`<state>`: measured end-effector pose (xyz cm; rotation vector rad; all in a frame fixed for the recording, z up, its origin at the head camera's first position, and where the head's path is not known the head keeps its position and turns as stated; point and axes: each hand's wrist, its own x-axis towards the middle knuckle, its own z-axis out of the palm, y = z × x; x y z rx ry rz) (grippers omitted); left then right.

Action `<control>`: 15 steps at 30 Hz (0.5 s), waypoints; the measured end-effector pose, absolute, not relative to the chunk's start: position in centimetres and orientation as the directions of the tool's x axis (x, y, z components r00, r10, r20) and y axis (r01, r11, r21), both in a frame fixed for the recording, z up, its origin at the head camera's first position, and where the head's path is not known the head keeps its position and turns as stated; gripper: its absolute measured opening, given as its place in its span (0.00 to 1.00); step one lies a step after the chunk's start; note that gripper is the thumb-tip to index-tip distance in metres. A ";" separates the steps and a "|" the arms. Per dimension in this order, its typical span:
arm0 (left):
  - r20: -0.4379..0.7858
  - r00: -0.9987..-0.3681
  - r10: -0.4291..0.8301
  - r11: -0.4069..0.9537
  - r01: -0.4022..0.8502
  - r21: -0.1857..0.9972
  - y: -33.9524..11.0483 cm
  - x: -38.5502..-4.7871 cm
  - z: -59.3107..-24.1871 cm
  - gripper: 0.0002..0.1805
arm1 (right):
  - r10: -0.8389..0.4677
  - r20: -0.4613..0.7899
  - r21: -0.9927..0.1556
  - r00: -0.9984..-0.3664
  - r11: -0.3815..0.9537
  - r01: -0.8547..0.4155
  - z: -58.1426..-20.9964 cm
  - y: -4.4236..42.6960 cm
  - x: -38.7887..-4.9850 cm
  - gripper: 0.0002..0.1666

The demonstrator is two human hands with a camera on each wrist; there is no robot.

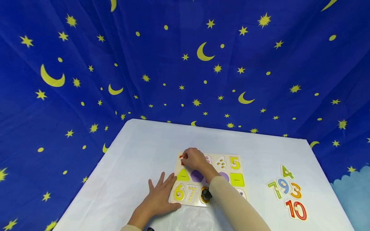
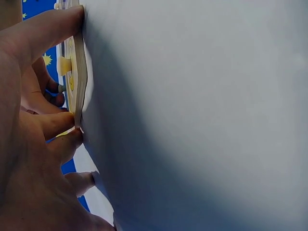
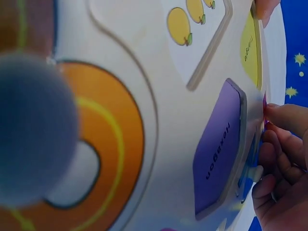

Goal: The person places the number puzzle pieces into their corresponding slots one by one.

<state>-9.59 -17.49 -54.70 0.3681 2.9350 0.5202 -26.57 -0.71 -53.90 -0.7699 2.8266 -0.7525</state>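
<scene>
A wooden number puzzle board [image 1: 189, 187] lies flat on the table. At its far left corner my right hand [image 1: 194, 158] pinches a red number 1 piece [image 1: 182, 162], mostly covered by the fingers. In the right wrist view, the right hand's fingertips [image 3: 273, 113] meet at the board's far edge, beyond the purple hexagon [image 3: 219, 149]. My left hand [image 1: 159, 197] lies spread at the board's near left corner, its thumb and forefinger touching the edge. In the left wrist view, the left thumb [image 2: 53, 26] presses the board's side [image 2: 81, 72].
To the right on the white table [image 1: 130, 154] lie loose number pieces: a green 4 [image 1: 286, 172], a green 7 [image 1: 275, 189], a blue 9 [image 1: 283, 185], an orange 3 [image 1: 296, 191] and a red 10 [image 1: 296, 210]. A blue star-patterned cloth [image 1: 173, 70] hangs behind.
</scene>
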 end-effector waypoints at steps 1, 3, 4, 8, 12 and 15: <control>-0.092 -0.961 0.259 0.911 0.212 0.353 -17.5 -9.6 -54.7 0.57 | -0.503 0.015 -0.494 -0.864 0.748 -0.444 -53.9 -0.7 -26.5 0.06; -0.092 -0.963 0.255 0.912 0.208 0.355 -17.4 -9.6 -54.8 0.57 | -0.505 0.013 -0.495 -0.863 0.747 -0.444 -53.9 -0.6 -26.5 0.07; -0.092 -0.963 0.254 0.912 0.207 0.353 -17.4 -9.6 -54.9 0.57 | -0.505 0.014 -0.495 -0.863 0.747 -0.444 -53.9 -0.5 -26.4 0.07; -0.089 -0.962 0.259 0.909 0.212 0.360 -17.2 -9.7 -55.0 0.57 | -0.507 0.038 -0.510 -0.861 0.731 -0.453 -53.9 0.0 -26.3 0.10; -0.087 -0.962 0.257 0.914 0.213 0.346 -17.3 -9.7 -55.0 0.57 | -0.529 0.091 -0.547 -0.844 0.682 -0.486 -54.1 0.4 -26.2 0.13; -0.079 -0.964 0.255 0.914 0.213 0.345 -17.2 -9.6 -55.0 0.57 | -0.533 0.121 -0.575 -0.837 0.650 -0.497 -54.1 0.8 -26.1 0.16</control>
